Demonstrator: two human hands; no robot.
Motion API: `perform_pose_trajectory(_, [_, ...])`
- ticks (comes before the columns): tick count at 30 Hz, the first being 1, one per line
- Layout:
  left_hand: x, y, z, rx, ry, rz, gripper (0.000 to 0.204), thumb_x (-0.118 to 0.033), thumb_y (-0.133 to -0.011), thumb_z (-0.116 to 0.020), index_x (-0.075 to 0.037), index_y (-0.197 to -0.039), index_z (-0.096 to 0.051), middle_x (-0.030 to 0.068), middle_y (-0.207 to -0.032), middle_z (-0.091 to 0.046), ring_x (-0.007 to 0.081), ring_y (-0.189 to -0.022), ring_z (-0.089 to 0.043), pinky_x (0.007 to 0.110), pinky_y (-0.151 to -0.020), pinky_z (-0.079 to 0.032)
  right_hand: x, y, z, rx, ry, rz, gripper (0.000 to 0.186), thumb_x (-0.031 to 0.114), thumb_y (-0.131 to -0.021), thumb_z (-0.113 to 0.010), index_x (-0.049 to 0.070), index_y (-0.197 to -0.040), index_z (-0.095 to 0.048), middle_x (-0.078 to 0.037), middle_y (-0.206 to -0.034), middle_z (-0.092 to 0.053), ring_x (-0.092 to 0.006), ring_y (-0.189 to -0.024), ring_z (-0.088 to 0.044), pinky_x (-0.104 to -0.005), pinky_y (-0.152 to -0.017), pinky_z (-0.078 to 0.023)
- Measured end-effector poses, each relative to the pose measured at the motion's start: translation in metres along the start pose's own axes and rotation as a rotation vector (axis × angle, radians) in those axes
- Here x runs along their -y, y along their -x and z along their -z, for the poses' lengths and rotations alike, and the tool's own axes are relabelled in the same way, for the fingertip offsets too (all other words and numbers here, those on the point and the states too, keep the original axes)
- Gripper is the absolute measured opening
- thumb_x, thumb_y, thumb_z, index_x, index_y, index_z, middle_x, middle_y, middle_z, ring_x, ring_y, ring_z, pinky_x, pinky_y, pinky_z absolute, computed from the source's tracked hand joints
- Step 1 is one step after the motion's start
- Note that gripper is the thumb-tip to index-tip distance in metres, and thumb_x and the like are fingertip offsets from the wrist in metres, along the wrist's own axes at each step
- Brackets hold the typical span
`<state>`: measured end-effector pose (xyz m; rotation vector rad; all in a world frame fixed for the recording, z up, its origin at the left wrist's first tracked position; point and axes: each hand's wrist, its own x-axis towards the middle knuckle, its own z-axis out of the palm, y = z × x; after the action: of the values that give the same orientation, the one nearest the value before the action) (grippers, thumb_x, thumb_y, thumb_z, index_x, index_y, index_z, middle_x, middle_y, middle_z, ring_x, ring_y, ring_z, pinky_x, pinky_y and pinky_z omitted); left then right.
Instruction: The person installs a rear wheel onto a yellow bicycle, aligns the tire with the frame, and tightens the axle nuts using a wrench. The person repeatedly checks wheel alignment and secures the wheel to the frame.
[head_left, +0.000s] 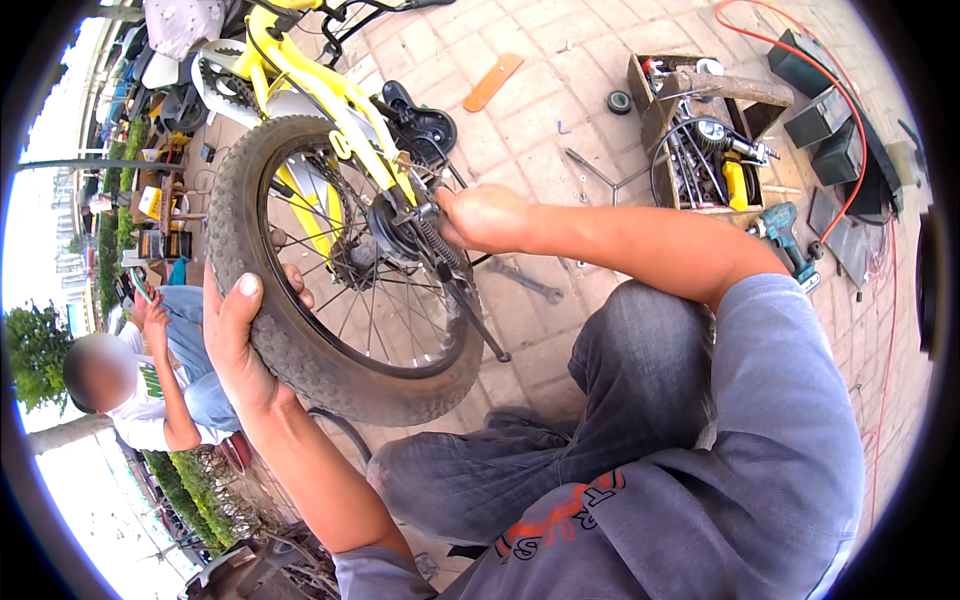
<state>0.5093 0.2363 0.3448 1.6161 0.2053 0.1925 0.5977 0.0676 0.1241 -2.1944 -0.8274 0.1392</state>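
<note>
A yellow bicycle (345,105) leans in front of me, its saddle (420,125) low by the paving. Its fat knobby tyre (400,402) faces me, on a wheel with thin dark spokes. My left hand (245,335) grips the tyre at its left side, thumb on the tread and fingers reaching over to the rim. At the axle end of the frame, my right hand (490,218) is closed beside the brake drum (392,228) and a coil spring (438,245). What its fingers hold is hidden. A kickstand (480,320) sticks out below that hand.
Spanners (525,280) lie on the paving right of the wheel. Beyond are an orange strip (493,82), a wooden toolbox (655,125) and a teal cordless drill (785,240). A red hose (860,130) runs at far right. Another person (170,380) sits at left.
</note>
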Motion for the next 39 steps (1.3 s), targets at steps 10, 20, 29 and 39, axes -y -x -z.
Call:
perform_pose_trajectory(10, [0.001, 0.003, -0.002, 0.006, 0.015, -0.011, 0.061, -0.015, -0.074, -0.064, 0.004, -0.127, -0.040, 0.0169, -0.100, -0.058, 0.0213, -0.073, -0.061, 0.031, -0.058, -0.053, 0.005, -0.003, -0.002, 0.054, 0.056, 0.024, 0.028, 0.026, -0.089, -0.048, -0.002, -0.089, -0.050, -0.020, -0.063, -0.061, -0.0387, -0.060, -0.061, -0.0497, -0.056, -0.048])
perform_pose_trajectory(20, [0.004, 0.002, 0.003, 0.012, 0.085, -0.010, 0.062, -0.016, -0.076, -0.063, 0.004, -0.129, -0.038, 0.0178, -0.105, -0.058, 0.0214, -0.076, -0.061, 0.031, -0.059, -0.055, -0.015, -0.003, 0.043, 0.205, 0.030, 0.037, 0.037, 0.033, -0.077, -0.066, 0.004, -0.100, -0.064, -0.019, -0.092, -0.065, -0.0353, -0.085, -0.062, -0.0435, -0.074, -0.049])
perform_pose_trajectory(29, [0.004, 0.001, 0.006, 0.055, 0.090, -0.019, 0.057, -0.017, -0.079, -0.061, 0.004, -0.128, -0.038, 0.0168, -0.104, -0.057, 0.0210, -0.076, -0.061, 0.031, -0.057, -0.056, -0.022, -0.037, 0.055, 0.423, -0.490, 0.098, 0.046, 0.027, -0.076, -0.075, 0.006, -0.113, -0.060, -0.008, -0.094, -0.065, -0.0147, -0.087, -0.059, -0.0315, -0.080, -0.046])
perform_pose_trajectory(39, [0.002, -0.001, 0.005, 0.058, 0.093, 0.020, 0.059, -0.019, -0.076, -0.063, 0.002, -0.126, -0.039, 0.0147, -0.100, -0.055, 0.0214, -0.074, -0.058, 0.032, -0.056, -0.052, -0.038, -0.068, 0.048, 0.568, -0.509, 0.361, 0.053, 0.035, -0.074, -0.077, 0.002, -0.112, -0.062, -0.010, -0.102, -0.066, -0.0210, -0.096, -0.060, -0.0331, -0.085, -0.046])
